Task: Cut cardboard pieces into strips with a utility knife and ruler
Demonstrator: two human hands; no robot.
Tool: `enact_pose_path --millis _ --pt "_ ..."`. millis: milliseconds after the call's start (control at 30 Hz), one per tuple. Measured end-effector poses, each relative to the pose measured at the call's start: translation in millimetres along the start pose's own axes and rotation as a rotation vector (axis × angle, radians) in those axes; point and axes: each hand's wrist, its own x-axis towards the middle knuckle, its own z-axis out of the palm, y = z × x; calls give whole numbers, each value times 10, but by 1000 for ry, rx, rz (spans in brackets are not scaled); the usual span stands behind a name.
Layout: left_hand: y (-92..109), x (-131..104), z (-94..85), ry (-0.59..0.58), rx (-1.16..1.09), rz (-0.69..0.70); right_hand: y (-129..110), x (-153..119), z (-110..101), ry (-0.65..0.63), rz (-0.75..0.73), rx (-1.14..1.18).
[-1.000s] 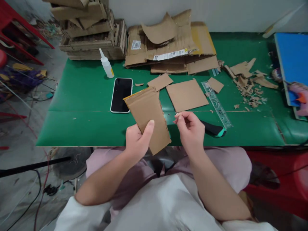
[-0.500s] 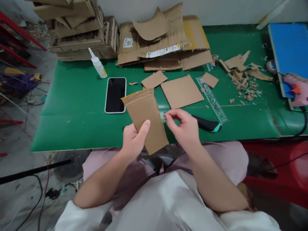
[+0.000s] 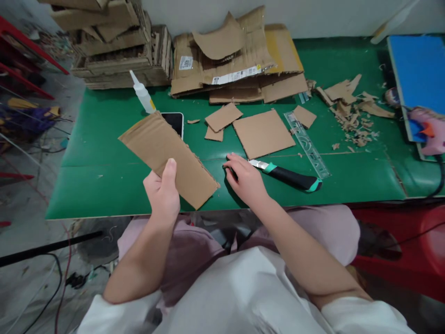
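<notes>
My left hand (image 3: 162,192) grips a long piece of cardboard (image 3: 174,162), thumb on top, tilted above the table. The strip's right edge looks rough, and its far end has a creased band. My right hand (image 3: 245,178) is low over the green table, fingers loosely bent and apart, with no clear object in them. Just right of its fingers lies a utility knife (image 3: 292,177) with a black and teal handle, its blade out toward the hand. Beyond the hands are a square cardboard piece (image 3: 263,133) and smaller cut pieces (image 3: 223,117).
A clear ruler (image 3: 308,144) lies right of the square. The strip partly covers a phone (image 3: 175,121); a glue bottle (image 3: 143,96) stands behind. Flattened cardboard (image 3: 239,55), stacked cardboard (image 3: 114,60) and torn scraps (image 3: 351,111) line the back. A pink glue gun (image 3: 431,130) sits far right.
My left hand has moved left with the cardboard strip, tilting it over the phone. My right hand has moved left and down from its pinch, its fingers now apart; the knife blade shows.
</notes>
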Motion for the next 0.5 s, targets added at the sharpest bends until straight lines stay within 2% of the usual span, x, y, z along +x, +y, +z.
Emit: enact_pose_path --millis 233,367,500 --pt "-13 36 -15 0 -32 13 -161 -147 -36 -100 -96 54" --pt "-23 44 -25 -12 -39 8 -297 -379 -113 -95 -192 102" --pt "-47 44 -40 -14 4 9 -384 -661 -209 -142 -262 95"
